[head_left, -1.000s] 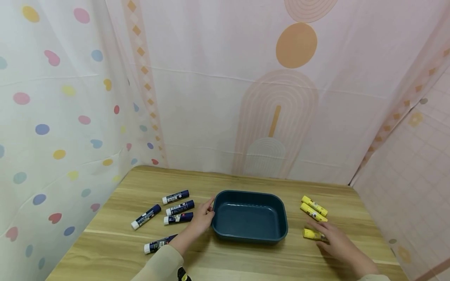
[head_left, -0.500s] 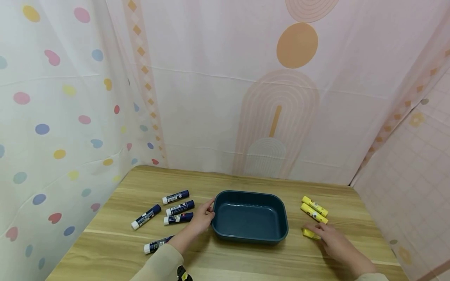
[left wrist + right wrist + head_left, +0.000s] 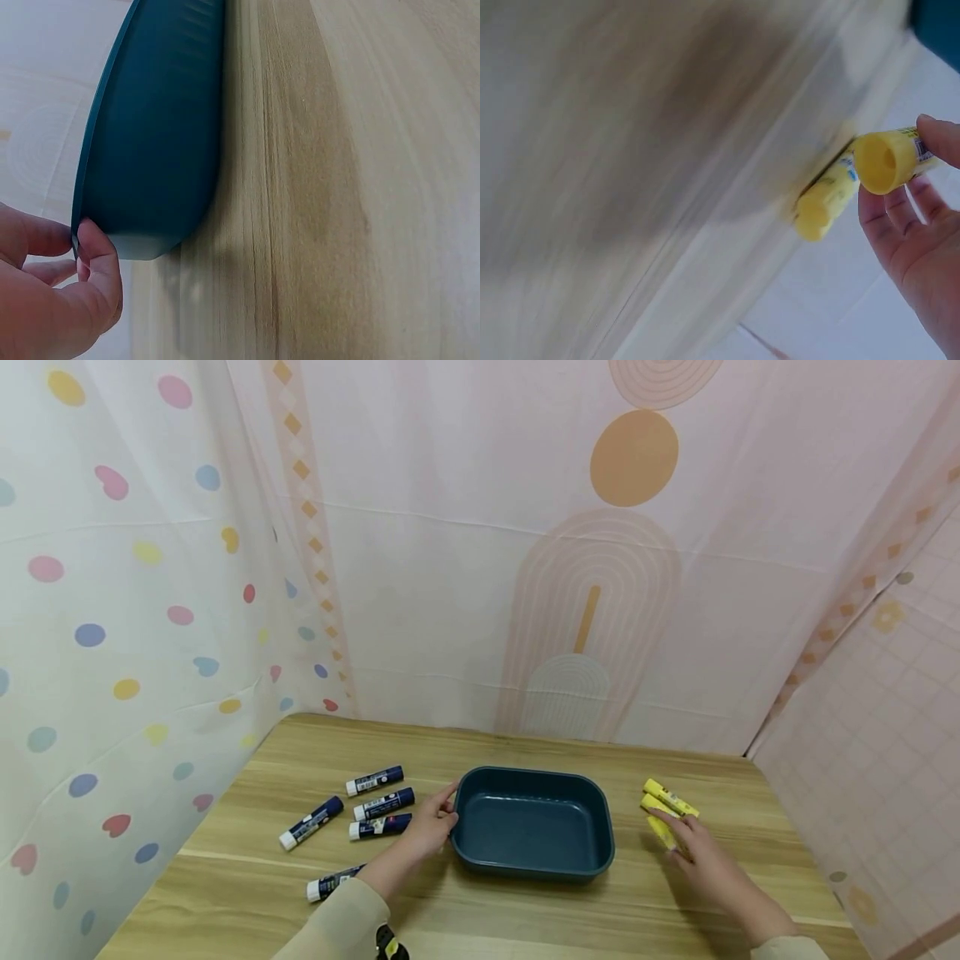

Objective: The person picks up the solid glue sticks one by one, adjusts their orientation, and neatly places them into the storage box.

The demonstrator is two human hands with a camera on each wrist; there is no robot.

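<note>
A dark teal rectangular basin (image 3: 534, 827) stands in the middle of the table in the head view. At its left end my left hand (image 3: 431, 827) pinches the rim between thumb and fingers, as the left wrist view also shows on the basin wall (image 3: 157, 127). My right hand (image 3: 708, 864) holds a yellow glue stick (image 3: 889, 161) between thumb and fingers, lifted off the table. Just beyond it, two more yellow glue sticks (image 3: 671, 797) lie side by side, the nearer one partly hidden by the hand and the held stick.
Several dark blue glue sticks with white ends (image 3: 384, 803) lie left of the basin, one partly behind my left forearm. The wooden table (image 3: 510, 914) meets patterned curtains (image 3: 420, 610) at the back and sides.
My right hand has closed on the nearest yellow glue stick, picked it up and moved slightly away from me, towards the other two. My left hand and the basin have stayed put.
</note>
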